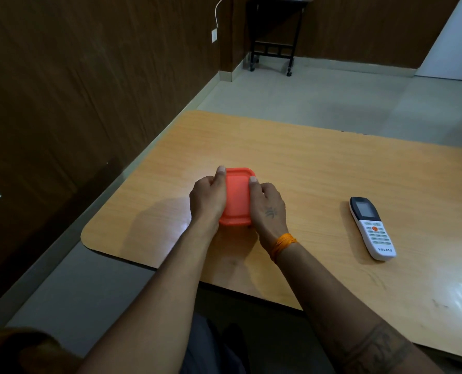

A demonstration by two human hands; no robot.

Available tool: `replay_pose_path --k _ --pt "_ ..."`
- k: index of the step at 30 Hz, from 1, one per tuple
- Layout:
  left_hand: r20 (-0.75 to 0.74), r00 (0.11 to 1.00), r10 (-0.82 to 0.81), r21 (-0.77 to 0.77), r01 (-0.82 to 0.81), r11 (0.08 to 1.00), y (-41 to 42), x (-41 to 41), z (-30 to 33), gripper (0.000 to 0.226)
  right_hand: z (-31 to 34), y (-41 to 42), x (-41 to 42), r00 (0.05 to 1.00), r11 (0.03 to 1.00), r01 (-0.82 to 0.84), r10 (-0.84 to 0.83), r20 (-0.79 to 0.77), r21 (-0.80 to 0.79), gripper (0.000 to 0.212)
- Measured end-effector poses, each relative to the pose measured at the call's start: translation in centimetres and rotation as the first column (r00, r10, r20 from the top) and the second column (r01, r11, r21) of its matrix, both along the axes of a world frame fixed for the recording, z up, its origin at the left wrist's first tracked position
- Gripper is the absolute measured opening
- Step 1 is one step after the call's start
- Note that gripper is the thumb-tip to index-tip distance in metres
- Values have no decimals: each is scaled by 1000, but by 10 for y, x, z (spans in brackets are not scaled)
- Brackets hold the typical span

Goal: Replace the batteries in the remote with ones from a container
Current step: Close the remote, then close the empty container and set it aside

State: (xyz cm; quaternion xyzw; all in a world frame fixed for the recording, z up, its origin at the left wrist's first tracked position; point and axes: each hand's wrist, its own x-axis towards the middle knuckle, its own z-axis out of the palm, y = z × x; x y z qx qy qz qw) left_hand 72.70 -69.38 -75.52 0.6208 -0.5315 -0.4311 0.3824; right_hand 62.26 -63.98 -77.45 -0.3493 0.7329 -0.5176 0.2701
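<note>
- Both hands are on the orange container (237, 197), which sits on the wooden table (319, 168) near its left edge, lid on.
- The left hand (207, 198) wraps the left wall, fingers curled around it, thumb pressing up at the far left corner of the lid.
- The right hand (268, 205) clamps the right wall, thumb tip resting on the lid's upper right rim; an orange thread band (283, 245) circles that wrist.
- So that's 2 hands gripping 1 box, and nothing is open yet. My read: this is the lid-prying step, very early in the job.
- The remote (371, 228) lies face up, well apart to the right, untouched, with its screen end pointing away from the person.
- No batteries in sight; whether any are inside the box cannot be told from here.
- Risk 1: a tight lid can pop off all at once, and if both thumbs push hard the box may jerk and throw its contents across the table or onto the floor on the left.
- Risk 2: the box stands close to the table's left edge, so a slip of the left grip could send it over.
- Risk 3: the tabletop looks glossy, so the base may skid while being squeezed.
- Steady downward pressure with 1 hand and a slow peel from 1 corner would seem the safer route.
</note>
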Motion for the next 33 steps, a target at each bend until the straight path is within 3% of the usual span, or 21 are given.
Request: replay_pose_path --k 3,10,15,20,23,33 --pt "26 1000 5 13 -5 1000 4 15 1 42 3 3 8 995 996 86 -87 42 17 47" --pt "-32 996 78 -48 -79 996 21 57 6 10 12 1 43 979 998 54 -57 196 21 34" --pt "-80 993 91 27 -89 996 15 126 4 8 9 -4 81 992 997 -80 80 101 -6 22" --pt "-76 984 160 32 -158 987 -1 200 4 10 1 -21 136 922 976 -215 215 323 -37 10" --pt "-71 976 206 46 -203 978 -16 230 4 9 -3 -36 164 895 972 -233 218 390 -7 16" --pt "42 981 188 44 -190 981 -49 271 -16 8 -20 -61 204 863 970 -238 190 468 45 19"
